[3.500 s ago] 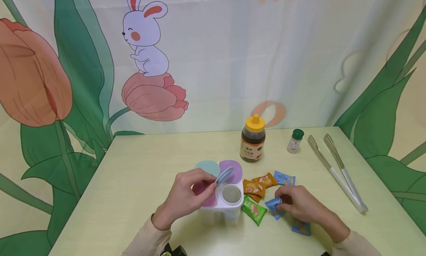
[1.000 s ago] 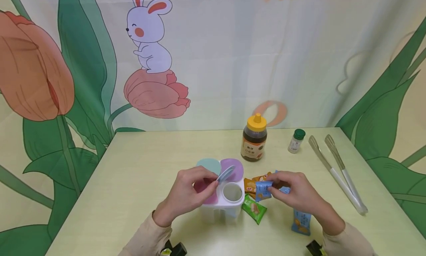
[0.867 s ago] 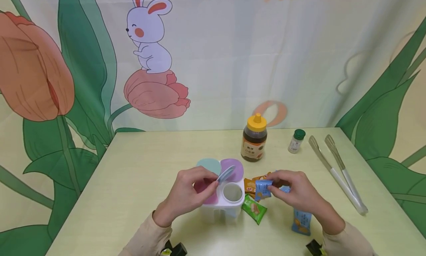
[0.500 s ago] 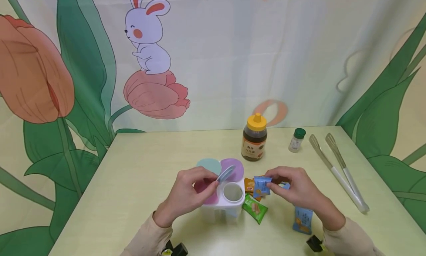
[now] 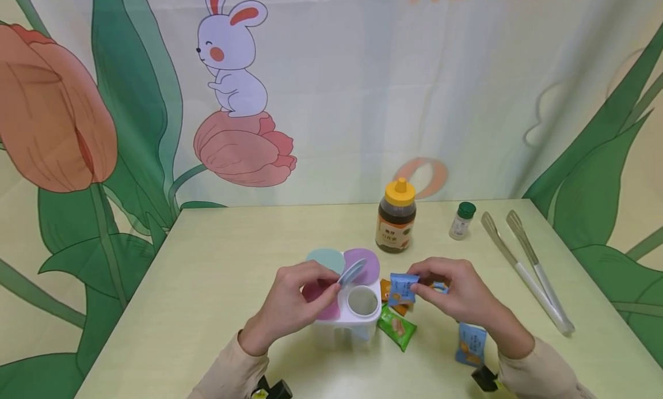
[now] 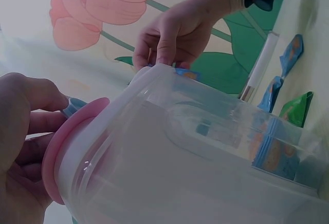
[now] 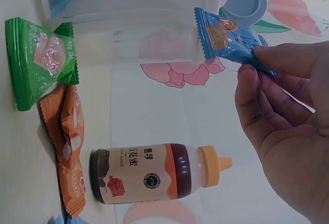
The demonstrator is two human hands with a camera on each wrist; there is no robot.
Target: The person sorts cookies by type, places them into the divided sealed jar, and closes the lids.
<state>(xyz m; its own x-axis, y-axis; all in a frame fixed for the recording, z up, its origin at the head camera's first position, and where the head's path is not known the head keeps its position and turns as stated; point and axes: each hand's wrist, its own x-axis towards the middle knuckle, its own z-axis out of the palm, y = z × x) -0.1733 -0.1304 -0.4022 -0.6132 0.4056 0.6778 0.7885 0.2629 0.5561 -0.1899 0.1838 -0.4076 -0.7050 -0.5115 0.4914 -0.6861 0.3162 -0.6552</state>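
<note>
My left hand (image 5: 297, 298) pinches a small light-blue round lid (image 5: 353, 272) above a translucent white container (image 5: 352, 317). The container's top has a teal lid, a purple lid (image 5: 361, 261) and a pink lid, and its front right opening is uncovered. My right hand (image 5: 458, 287) pinches a blue snack packet (image 5: 403, 289) by one end, just right of that opening. In the left wrist view, another blue packet (image 6: 277, 154) shows through the container's clear wall. Beneath the right hand, orange packets (image 7: 67, 147) and a green packet (image 5: 397, 328) lie beside the container.
Another blue packet (image 5: 471, 344) lies near my right wrist. A honey bottle (image 5: 396, 220) with a yellow cap stands behind the packets. Farther right are a small green-capped jar (image 5: 461, 221) and metal tongs (image 5: 528, 272). A printed curtain (image 5: 331, 99) hangs behind the table.
My right hand has picked up the blue packet from the table and carried it up and left towards the uncovered opening. The left hand with the lid has barely moved.
</note>
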